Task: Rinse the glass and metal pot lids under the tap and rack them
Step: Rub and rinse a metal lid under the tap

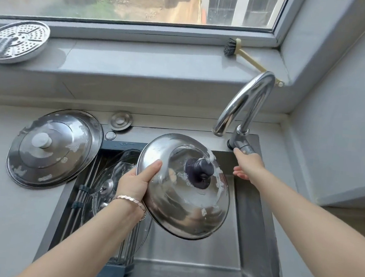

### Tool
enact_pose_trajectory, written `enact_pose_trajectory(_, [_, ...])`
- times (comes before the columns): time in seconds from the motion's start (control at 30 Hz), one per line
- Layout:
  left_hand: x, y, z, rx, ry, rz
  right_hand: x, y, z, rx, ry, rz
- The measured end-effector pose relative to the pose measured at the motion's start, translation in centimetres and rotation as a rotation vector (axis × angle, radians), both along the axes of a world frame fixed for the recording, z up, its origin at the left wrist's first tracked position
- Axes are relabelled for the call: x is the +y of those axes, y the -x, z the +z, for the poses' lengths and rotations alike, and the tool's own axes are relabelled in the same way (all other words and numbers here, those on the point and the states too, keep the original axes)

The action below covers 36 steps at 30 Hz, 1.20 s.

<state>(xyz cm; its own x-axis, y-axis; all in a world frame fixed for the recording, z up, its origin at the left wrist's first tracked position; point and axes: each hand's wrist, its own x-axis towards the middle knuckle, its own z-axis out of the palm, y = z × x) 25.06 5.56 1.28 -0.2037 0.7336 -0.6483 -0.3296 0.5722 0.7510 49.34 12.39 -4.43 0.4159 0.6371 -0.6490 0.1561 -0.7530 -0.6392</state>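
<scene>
I see the left hand clamped on the rim of the soapy metal lid, held over the sink left of the tap. Lid tilted, dark knob facing up toward the camera. Right hand is on the tap lever; can't tell its grip. Glass lid lies on the rack, left of the tap. Grey counter, window behind.

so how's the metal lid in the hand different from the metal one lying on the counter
The held lid has a dark knob and is tilted over the sink, gripped at its rim by the left hand. The counter lid has a pale knob, looks flatter, and rests untouched, partly overhanging the sink. Both are shiny metal with soap suds.
</scene>
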Motion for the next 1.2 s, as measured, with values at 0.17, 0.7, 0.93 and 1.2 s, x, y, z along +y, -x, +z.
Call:
enact_pose_trajectory(0.17, [0.4, -0.6, 0.0, 0.024, -0.037, -0.021, 0.5, 0.0, -1.4, -0.007, -0.020, -0.048])
enact_pose_trajectory(0.7, [0.6, -1.5, 0.7, 0.007, -0.036, -0.022, -0.4, -0.9, -2.4, -0.001, -0.071, -0.017])
enact_pose_trajectory(0.93, [0.0, -2.1, 1.0, 0.012, -0.037, 0.102, -4.8, 4.4, 1.3, -0.337, -0.269, 0.112])
enact_pose_trajectory(1.2, [-1.4, -3.0, 0.7, 0.096, -0.041, 0.227, -10.8, 11.3, 2.2, -0.329, -0.307, 0.561])
